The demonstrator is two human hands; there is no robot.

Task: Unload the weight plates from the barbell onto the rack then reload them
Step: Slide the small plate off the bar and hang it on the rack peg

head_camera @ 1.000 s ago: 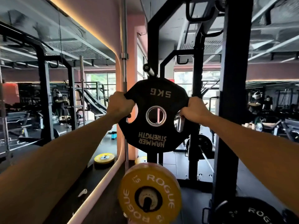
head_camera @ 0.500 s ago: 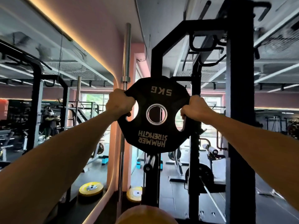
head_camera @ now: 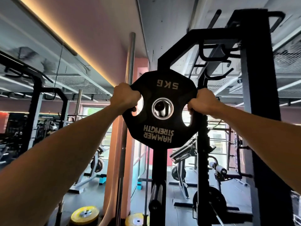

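A person holds a black weight plate marked "5 KG" and "HAMMER STRENGTH", its lettering upside down, at arm's length in front of a black rack upright. The left hand grips the plate's left edge through a cut-out; the right hand grips the right edge the same way. A storage peg shows through the plate's steel-ringed centre hole. 2 yellow plates lie on the floor below, beside an upright steel bar.
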